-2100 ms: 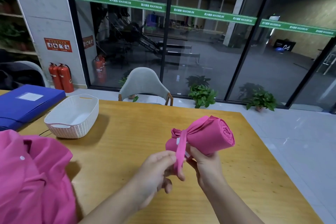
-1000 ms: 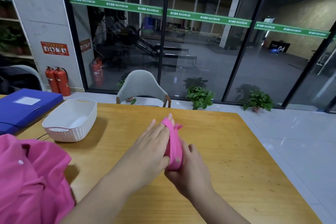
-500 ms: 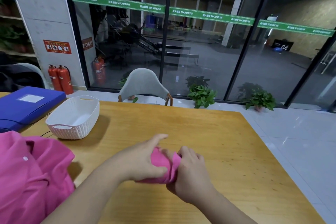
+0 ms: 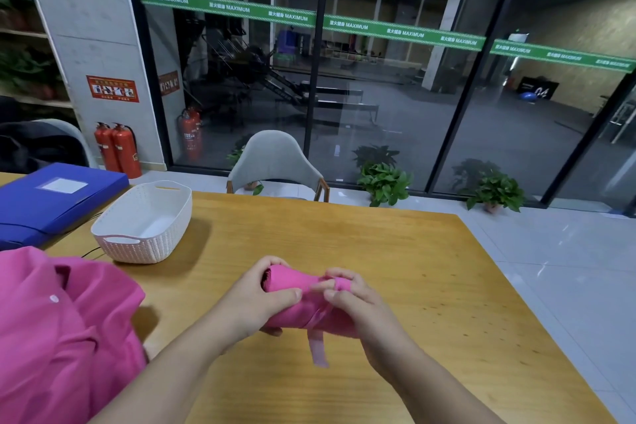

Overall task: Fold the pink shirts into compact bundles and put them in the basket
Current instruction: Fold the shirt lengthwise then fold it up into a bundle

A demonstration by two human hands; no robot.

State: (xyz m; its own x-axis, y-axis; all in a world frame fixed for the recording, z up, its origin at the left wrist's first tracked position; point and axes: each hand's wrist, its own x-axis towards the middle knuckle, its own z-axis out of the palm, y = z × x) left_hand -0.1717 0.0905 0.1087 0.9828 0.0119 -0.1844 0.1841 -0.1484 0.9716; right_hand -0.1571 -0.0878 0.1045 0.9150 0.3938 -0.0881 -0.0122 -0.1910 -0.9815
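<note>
On the yellow wooden counter (image 4: 395, 251), near its front edge, both hands clasp a rolled pink cotton shirt bundle (image 4: 296, 303). The left hand (image 4: 254, 299) wraps one end; the right hand (image 4: 358, 303) pinches its band. Soft and light, it looks best gripped around the middle, lest it unroll.

A pink rolled shirt (image 4: 296, 299) and pink loose shirt (image 4: 62, 337) lie on the yellow-wood counter (image 4: 395, 268), by a white woven-pattern basket (image 4: 137, 244) and blue file box (image 4: 51, 203).

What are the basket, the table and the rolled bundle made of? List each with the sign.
Basket: likely moulded plastic, matt white, with an embossed weave pattern and handle slots.
Table: wood or wood veneer, satin yellow, grain streaks showing.
Rolled bundle: soft pink knit fabric, probably cotton; it creases and rolls.
</note>
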